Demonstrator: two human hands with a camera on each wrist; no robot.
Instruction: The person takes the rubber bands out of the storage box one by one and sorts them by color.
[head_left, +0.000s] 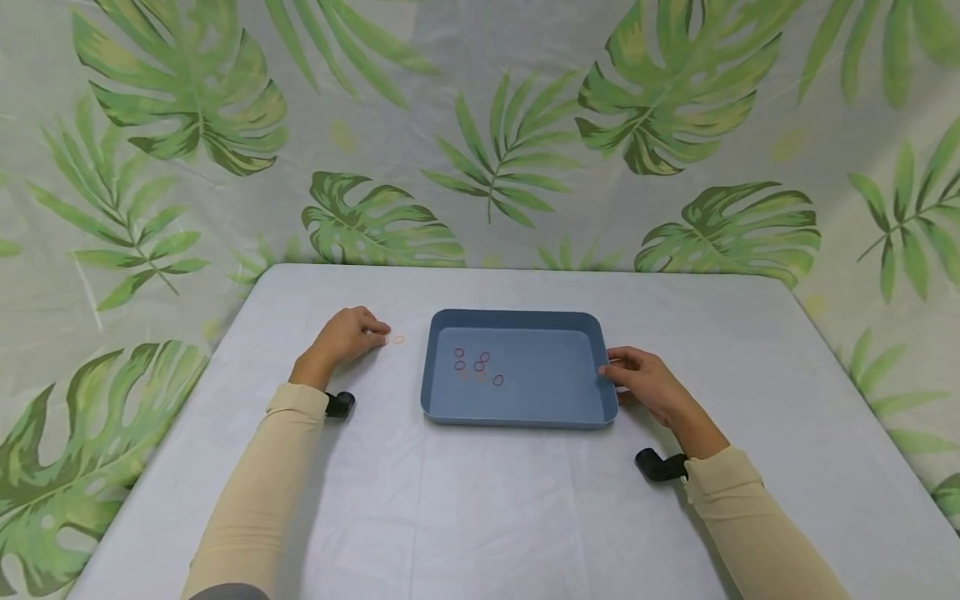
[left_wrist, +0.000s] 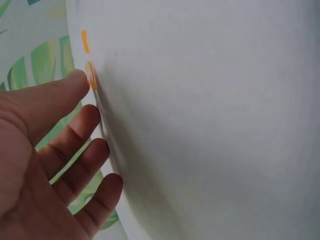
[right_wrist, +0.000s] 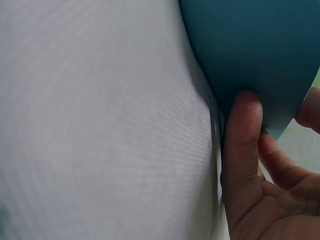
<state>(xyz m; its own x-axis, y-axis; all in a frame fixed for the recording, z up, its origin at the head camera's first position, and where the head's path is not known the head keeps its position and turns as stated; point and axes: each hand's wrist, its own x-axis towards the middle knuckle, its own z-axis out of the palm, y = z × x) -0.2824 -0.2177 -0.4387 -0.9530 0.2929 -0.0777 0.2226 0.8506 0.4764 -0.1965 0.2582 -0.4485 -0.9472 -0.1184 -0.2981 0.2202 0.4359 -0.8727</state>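
Note:
My left hand (head_left: 347, 337) is low over the white table, left of the tray, with its fingers slightly bent. Just off its fingertips lies a small orange rubber band (head_left: 399, 339). A second orange band (left_wrist: 91, 76) is right at the thumb tip in the left wrist view; whether it is pinched is hard to see. My right hand (head_left: 647, 385) holds the right wall of a blue-grey tray (head_left: 517, 421), thumb at the rim and other fingers against the outside. Several dark red rubber bands (head_left: 498, 380) lie in the tray's left half, with faint orange ones among them.
A white cloth covers the table (head_left: 480, 517). Behind it hangs a leaf-print curtain (head_left: 510, 150). Black wrist cameras are strapped to the left wrist (head_left: 341, 405) and the right wrist (head_left: 660, 465).

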